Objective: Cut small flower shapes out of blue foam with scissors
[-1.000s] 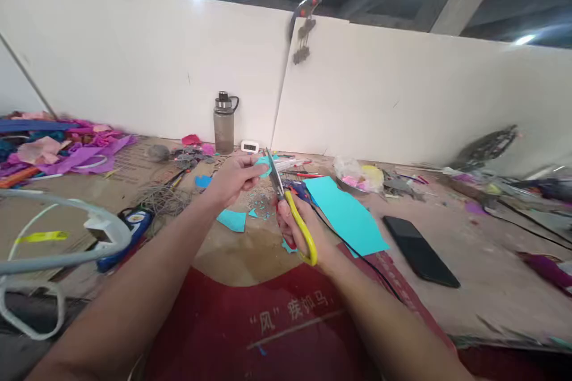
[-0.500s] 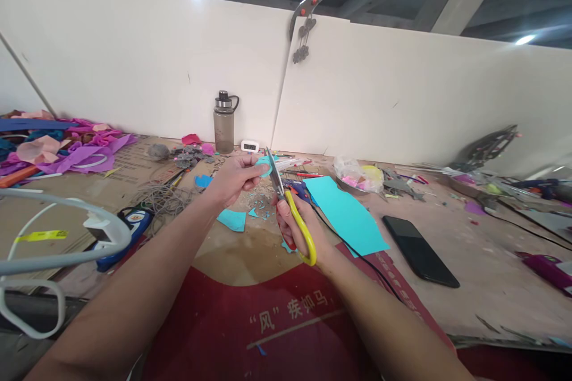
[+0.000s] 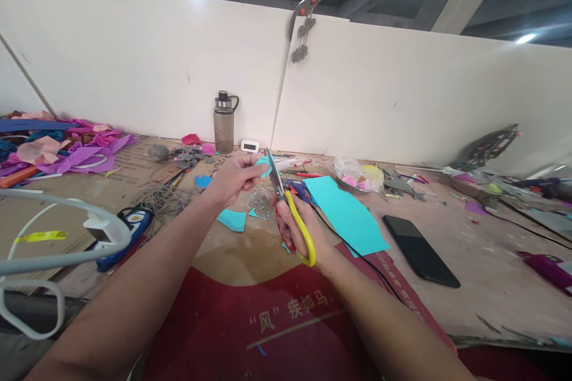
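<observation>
My left hand pinches a small teal paper piece above the table. My right hand grips yellow-handled scissors, whose blades point up and meet the edge of that piece. Small teal scraps lie on the table under my hands. A larger teal sheet lies flat just right of my right hand.
A black phone lies to the right. A grey water bottle stands at the white back wall. Pink and purple paper is heaped far left. White tubing sits near left. Clutter and a plastic bag lie beyond the sheet.
Both hands hold nearly the same pose; the scissors and paper piece shift only slightly. The view has steadied.
</observation>
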